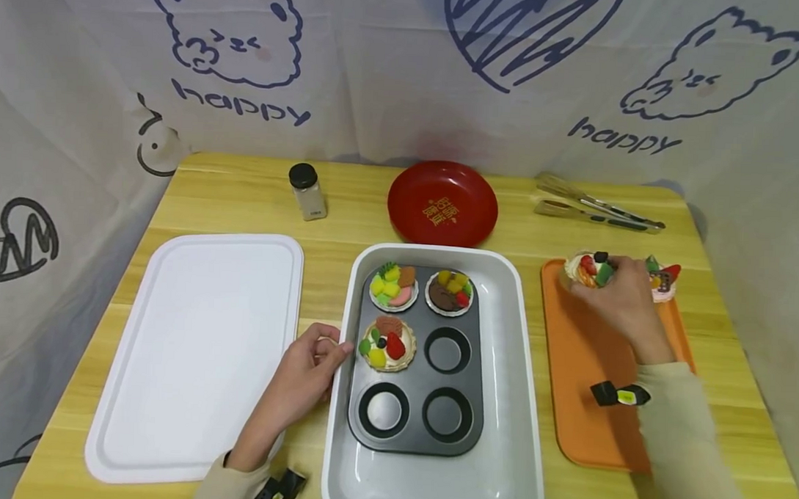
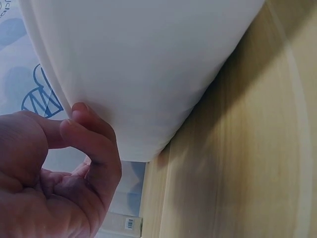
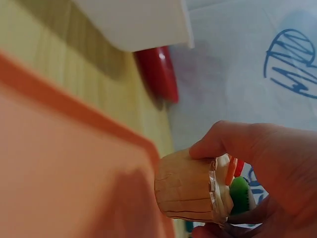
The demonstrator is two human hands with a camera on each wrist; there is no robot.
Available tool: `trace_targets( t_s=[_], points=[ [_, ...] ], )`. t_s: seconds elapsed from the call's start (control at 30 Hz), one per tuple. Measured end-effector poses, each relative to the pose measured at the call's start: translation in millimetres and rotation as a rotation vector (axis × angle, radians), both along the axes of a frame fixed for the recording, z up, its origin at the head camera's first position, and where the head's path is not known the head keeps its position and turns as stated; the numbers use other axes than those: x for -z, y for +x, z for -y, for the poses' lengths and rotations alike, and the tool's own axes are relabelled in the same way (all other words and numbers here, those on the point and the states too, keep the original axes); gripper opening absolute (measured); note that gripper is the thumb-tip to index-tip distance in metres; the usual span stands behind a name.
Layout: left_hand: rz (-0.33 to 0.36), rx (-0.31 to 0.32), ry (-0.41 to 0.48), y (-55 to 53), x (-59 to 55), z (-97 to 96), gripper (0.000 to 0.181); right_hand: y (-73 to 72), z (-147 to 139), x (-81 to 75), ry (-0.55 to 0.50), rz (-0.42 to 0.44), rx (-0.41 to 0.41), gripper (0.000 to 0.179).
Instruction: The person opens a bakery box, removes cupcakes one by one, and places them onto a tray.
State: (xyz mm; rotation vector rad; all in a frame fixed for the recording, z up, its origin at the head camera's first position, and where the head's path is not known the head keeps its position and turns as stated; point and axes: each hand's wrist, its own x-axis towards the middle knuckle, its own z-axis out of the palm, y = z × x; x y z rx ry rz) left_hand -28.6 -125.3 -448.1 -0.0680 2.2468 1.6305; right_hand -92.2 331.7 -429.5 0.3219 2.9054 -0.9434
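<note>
My right hand point(image 1: 621, 305) grips a cupcake point(image 3: 185, 188) in a tan paper cup, topped with cream and red and green pieces, above the far end of an orange tray point(image 1: 582, 388). Another decorated cupcake point(image 1: 664, 283) shows beside that hand, partly hidden. With thumb and fingers, my left hand point(image 1: 302, 374) pinches the left rim of a deep white tub point(image 2: 143, 64). Inside the tub lies a dark muffin pan point(image 1: 416, 419). Its cups hold a pineapple-topped cupcake point(image 1: 393, 287), a chocolate cupcake point(image 1: 448, 293) and a strawberry cupcake point(image 1: 388, 344); the other three show bare bottoms.
A white tray point(image 1: 210, 360) lies left of the tub. Behind the tub stand a red plate point(image 1: 444, 202) and a black-capped jar point(image 1: 307, 193). Metal tongs point(image 1: 599, 210) lie at the back right. A cloth with drawings hangs behind the wooden table point(image 1: 242, 211).
</note>
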Motion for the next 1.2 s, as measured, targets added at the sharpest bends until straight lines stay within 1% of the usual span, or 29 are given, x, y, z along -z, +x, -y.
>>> trace_targets(
  t_s=[0.2, 0.33, 0.7, 0.9, 1.2],
  points=[
    [0.001, 0.0, 0.004, 0.3, 1.4, 0.0, 0.022, -4.3, -3, 12.9, 0.008, 0.076, 0.032, 0.094],
    [0.002, 0.0, 0.006, -0.1, 1.6, 0.8, 0.021, -4.8, -3, 16.8, 0.02, 0.082, 0.048, 0.094],
    [0.002, 0.006, 0.007, -0.8, 1.3, 1.5, 0.021, -6.1, -2, 21.0, 0.026, 0.087, 0.061, 0.093],
    [0.009, 0.012, 0.016, -1.1, 1.0, 1.7, 0.022, -7.0, 0, 19.8, 0.039, 0.109, 0.06, 0.097],
    [0.001, 0.012, 0.015, -1.6, 0.2, 1.7, 0.023, -6.8, 2, 18.0, 0.046, 0.128, 0.049, 0.1]
  ],
)
